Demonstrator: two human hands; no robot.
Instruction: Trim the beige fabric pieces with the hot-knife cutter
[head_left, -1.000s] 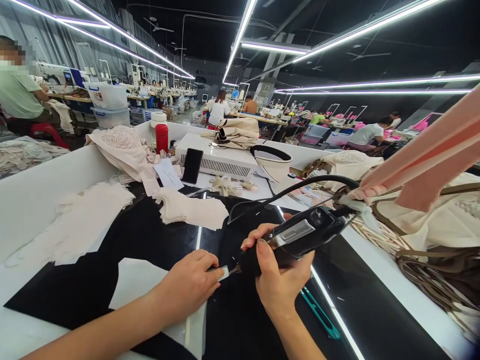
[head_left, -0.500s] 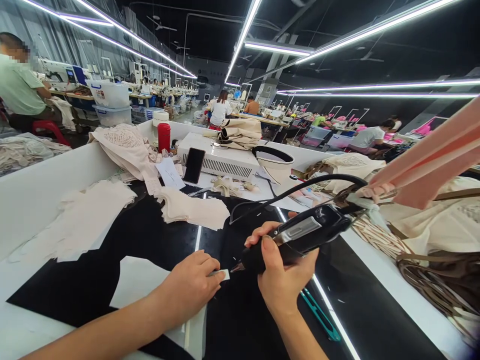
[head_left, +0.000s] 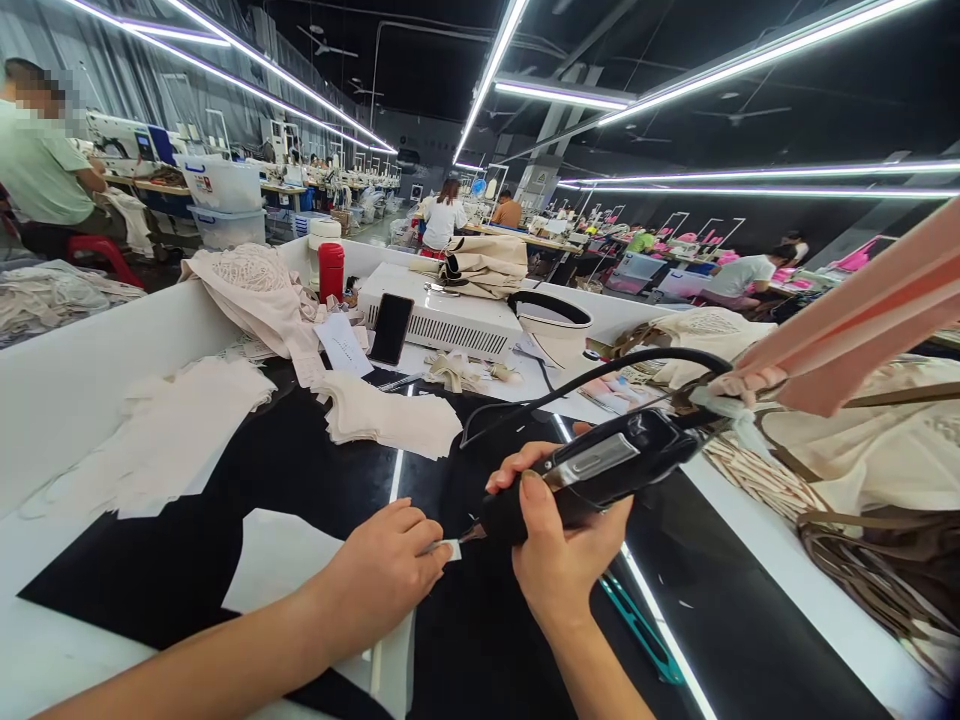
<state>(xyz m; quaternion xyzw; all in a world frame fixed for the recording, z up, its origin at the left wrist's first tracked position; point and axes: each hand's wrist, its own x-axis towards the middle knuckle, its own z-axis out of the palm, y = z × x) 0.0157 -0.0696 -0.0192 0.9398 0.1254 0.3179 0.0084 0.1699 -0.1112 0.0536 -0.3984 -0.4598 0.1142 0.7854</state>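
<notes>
My right hand (head_left: 559, 555) is wrapped round a black handheld power tool (head_left: 600, 468) with a silver plate on its side and a pointed metal tip. The tip points left and meets, or almost meets, the end of a small white strip (head_left: 454, 549). That strip is pinched between the fingertips of my left hand (head_left: 386, 570); most of it is hidden by the fingers. Under my left forearm lies a white sheet (head_left: 274, 555) on the black work surface (head_left: 465, 650). A teal-handled cutter or snips (head_left: 643, 635) rests beside my right wrist.
Stacked pale fabric pieces (head_left: 394, 412) and a larger pile (head_left: 180, 425) lie to the left. Behind stand a phone (head_left: 391, 328), a white vented box (head_left: 442, 318) and a red bottle (head_left: 331, 272). A cable (head_left: 592, 380) and hanging pink cloth (head_left: 847, 310) reach the tool from the right.
The tool's tip has come slightly closer to the white strip's end. Both hands keep their grips, and the view has shifted a little.
</notes>
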